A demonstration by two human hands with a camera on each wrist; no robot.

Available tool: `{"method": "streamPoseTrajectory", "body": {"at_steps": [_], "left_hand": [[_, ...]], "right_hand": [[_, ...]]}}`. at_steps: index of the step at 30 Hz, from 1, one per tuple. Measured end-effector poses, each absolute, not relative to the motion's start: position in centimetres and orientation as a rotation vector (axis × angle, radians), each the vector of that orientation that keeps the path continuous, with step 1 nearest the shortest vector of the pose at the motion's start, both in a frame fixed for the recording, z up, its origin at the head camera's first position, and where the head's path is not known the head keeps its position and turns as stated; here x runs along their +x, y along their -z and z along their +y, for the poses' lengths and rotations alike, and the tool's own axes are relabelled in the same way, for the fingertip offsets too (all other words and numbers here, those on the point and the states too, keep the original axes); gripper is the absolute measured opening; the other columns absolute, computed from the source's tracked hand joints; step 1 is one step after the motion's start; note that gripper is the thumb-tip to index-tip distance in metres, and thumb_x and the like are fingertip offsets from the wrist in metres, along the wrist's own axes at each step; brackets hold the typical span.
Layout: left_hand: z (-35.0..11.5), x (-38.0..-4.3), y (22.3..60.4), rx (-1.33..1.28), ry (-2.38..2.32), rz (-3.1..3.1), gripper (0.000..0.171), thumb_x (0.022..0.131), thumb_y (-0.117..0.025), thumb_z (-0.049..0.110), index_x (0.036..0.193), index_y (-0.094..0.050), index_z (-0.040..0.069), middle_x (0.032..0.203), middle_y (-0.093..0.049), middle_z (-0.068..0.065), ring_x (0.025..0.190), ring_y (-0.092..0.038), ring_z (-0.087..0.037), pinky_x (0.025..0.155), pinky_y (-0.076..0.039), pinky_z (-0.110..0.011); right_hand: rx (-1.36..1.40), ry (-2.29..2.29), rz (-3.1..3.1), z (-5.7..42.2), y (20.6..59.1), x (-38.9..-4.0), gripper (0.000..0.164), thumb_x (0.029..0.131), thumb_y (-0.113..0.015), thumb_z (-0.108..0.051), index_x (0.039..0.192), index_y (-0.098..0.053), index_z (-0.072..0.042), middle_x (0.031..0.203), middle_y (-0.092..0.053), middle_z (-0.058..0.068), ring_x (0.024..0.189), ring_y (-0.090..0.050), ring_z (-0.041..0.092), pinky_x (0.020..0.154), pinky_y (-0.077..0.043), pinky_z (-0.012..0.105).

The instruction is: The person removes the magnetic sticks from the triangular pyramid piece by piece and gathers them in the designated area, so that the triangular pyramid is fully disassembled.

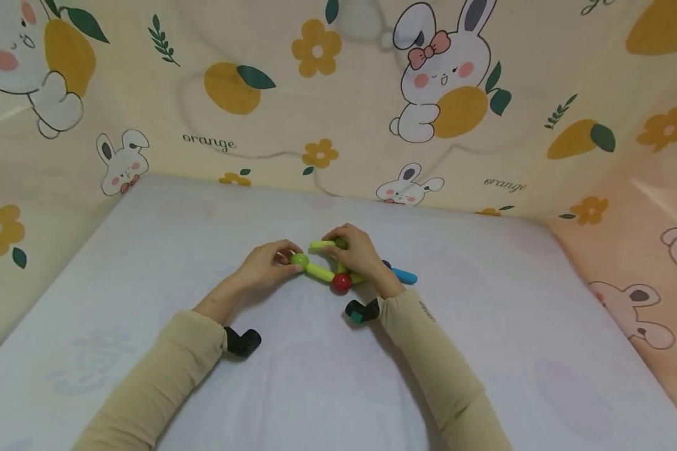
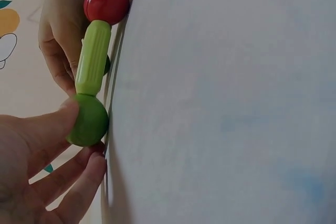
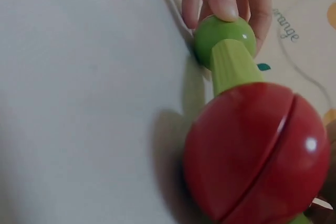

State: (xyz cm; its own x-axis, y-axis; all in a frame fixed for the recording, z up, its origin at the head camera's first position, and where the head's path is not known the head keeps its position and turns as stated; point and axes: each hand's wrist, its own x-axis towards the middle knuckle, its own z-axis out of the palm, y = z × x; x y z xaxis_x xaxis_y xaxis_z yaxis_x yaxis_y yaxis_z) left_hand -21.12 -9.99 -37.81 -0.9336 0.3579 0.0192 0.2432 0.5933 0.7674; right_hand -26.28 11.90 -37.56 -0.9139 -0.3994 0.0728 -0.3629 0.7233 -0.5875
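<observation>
Brightly, a toy of glossy balls and ridged sticks spans both hands over the white table [image 1: 293,382]: green ball [image 1: 299,262], lime stick [image 1: 320,272], grooved red ball [image 3: 257,150], blue stick [image 1: 404,276]. The left grip [image 1: 267,264] pinches the green ball; the right grip [image 1: 362,254] holds a dark green ball [image 1: 341,242], partly covered by fingers. The right wrist view crops the red ball's bottom.

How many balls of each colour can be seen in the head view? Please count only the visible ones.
Green balls: 2
Red ball: 1
Dark blue ball: 1, partly hidden
Total: 4 visible balls
</observation>
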Motion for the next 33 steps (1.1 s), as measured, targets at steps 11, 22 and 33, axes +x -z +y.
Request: {"method": "streamPoseTrajectory", "body": {"at_steps": [11, 22, 33], "left_hand": [[-9.7, -21.0, 37.9, 0.500, -1.252, 2.689, 0.032, 0.091, -0.066, 0.018, 0.120, -0.059, 0.006, 0.112, -0.065, -0.017, 0.108, -0.061, -0.033, 0.096, -0.045, -0.047], [-10.2, -21.0, 37.7, 0.482, -1.253, 2.685, 0.033, 0.091, -0.064, 0.017, 0.121, -0.058, 0.006, 0.116, -0.064, -0.018, 0.110, -0.060, -0.034, 0.098, -0.044, -0.049], [-9.8, -21.0, 38.1, 0.485, -1.280, 2.690, 0.033, 0.091, -0.065, 0.017, 0.121, -0.058, 0.005, 0.116, -0.064, -0.018, 0.109, -0.061, -0.034, 0.097, -0.045, -0.048]], "right_hand": [[-0.692, 1.110, 2.893, 12.9, 37.2, -24.7, 0.030, 0.088, -0.071, -0.021, 0.114, -0.068, -0.007, 0.121, -0.062, 0.012, 0.118, -0.053, 0.028, 0.103, -0.042, 0.045], [-0.852, 1.099, 2.838, 13.3, 37.4, -21.6, 0.032, 0.084, -0.074, -0.023, 0.110, -0.070, -0.005, 0.110, -0.069, 0.008, 0.108, -0.054, 0.026, 0.095, -0.042, 0.046], [-0.815, 0.954, 2.909, 13.3, 37.5, -20.8, 0.022, 0.082, -0.077, -0.023, 0.101, -0.076, -0.011, 0.099, -0.070, 0.004, 0.104, -0.046, 0.023, 0.087, -0.039, 0.037]]}}
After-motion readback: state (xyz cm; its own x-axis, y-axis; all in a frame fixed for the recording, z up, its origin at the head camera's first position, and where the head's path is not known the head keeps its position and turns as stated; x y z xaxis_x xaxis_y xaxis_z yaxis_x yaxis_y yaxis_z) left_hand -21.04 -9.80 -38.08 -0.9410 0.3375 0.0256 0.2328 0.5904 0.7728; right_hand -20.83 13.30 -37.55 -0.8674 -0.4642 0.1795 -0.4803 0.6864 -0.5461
